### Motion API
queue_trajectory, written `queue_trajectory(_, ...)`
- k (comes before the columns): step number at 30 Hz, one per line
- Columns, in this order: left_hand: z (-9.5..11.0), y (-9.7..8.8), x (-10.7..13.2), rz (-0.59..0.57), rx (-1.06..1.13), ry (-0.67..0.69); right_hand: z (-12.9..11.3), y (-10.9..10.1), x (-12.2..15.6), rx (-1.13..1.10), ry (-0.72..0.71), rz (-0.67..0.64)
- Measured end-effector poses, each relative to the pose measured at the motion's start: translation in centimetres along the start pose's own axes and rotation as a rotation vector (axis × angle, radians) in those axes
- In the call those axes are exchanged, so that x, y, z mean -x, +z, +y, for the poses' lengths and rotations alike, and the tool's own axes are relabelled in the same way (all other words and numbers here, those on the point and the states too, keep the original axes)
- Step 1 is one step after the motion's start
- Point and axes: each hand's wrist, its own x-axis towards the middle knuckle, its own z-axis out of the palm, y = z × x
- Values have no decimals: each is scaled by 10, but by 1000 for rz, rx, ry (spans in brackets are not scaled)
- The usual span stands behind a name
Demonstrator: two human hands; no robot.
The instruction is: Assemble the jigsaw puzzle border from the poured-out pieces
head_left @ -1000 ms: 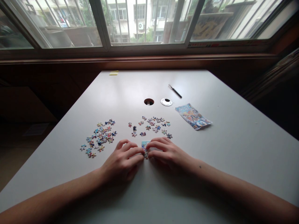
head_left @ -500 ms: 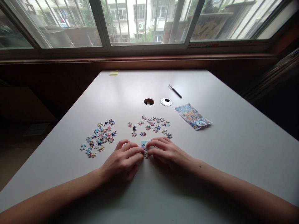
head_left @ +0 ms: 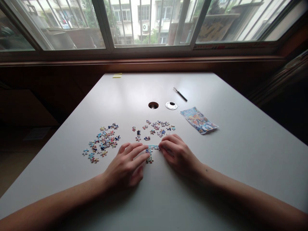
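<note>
Several joined jigsaw pieces (head_left: 149, 158) lie on the white table in front of me, forming a corner shape with a short strip going right along the top. My left hand (head_left: 128, 163) rests at their left edge, fingers stretched out and a little apart, fingertips touching the pieces, thumb lower down. At the right end of the top strip, my right hand (head_left: 179, 155) has thumb and fingers pinched together on a jigsaw piece, which its fingertips largely hide. Just beyond the hands lie loose jigsaw pieces (head_left: 147, 138).
A dense pile of jigsaw pieces (head_left: 103, 141) is at the left, and a looser group (head_left: 157, 127) lies farther back. To the right is a colourful picture sheet (head_left: 199, 120). Behind are a round table hole (head_left: 153, 105), a metal ring cover (head_left: 171, 105) and a pen (head_left: 180, 94).
My right hand has moved right and slightly away from me, its fingers drawing into a pinch. The top strip of joined pieces now shows between my hands. My left hand has barely moved.
</note>
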Motion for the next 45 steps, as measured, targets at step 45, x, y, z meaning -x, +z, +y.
queue_trajectory(45, -3, 0, 2, -140, 156, 247, 57, -36, -16, -51, 159, -102)
